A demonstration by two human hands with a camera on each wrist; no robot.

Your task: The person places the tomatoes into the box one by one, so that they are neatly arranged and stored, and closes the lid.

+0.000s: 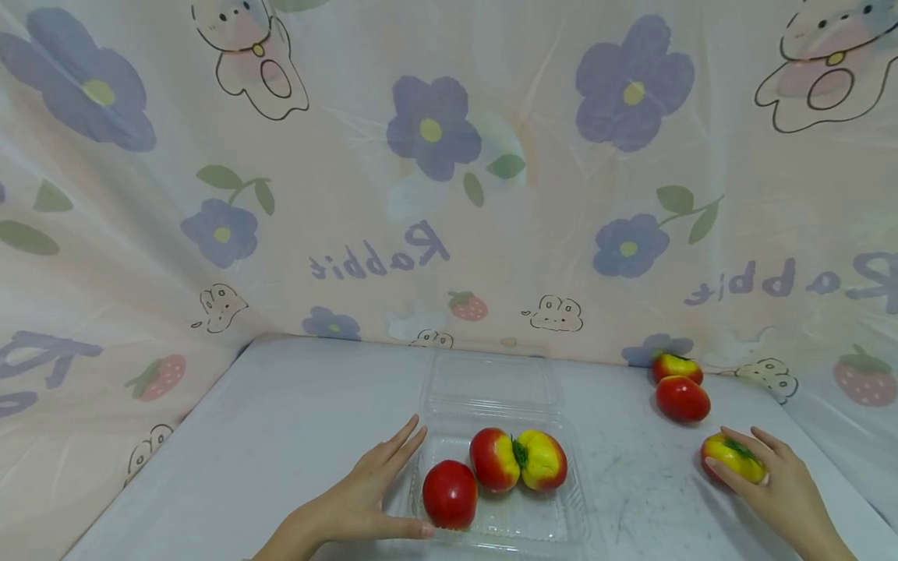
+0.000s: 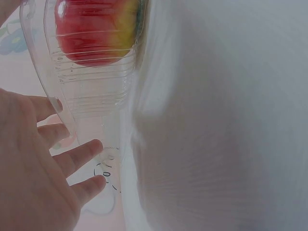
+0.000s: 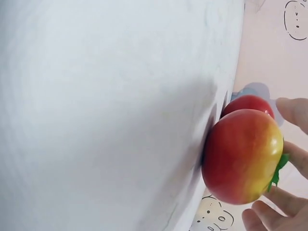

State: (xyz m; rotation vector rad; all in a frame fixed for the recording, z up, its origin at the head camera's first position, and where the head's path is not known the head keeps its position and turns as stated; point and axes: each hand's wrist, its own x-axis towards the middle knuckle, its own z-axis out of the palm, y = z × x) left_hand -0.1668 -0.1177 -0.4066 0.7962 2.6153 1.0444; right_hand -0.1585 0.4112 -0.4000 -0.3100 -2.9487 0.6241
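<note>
A clear plastic clamshell box (image 1: 505, 526) lies open on the table, its lid (image 1: 491, 382) folded back. Inside are a red tomato (image 1: 449, 495) and two red-and-yellow tomatoes (image 1: 494, 460) with green calyxes facing each other. My left hand (image 1: 365, 491) spreads its fingers along the box's left side; in the left wrist view, fingertips (image 2: 60, 105) are right at the clear rim. At the right, my right hand (image 1: 782, 483) hovers around another red-and-yellow tomato (image 3: 243, 156), calyx toward the palm. In the right wrist view, the thumb stands apart from this tomato, which sits on the table.
Farther back on the right, a red tomato (image 1: 683, 399) and a red-and-yellow tomato (image 1: 677, 368) sit together near the curtain. The patterned curtain (image 1: 491, 234) rises along the back and sides of the white table (image 1: 302, 421).
</note>
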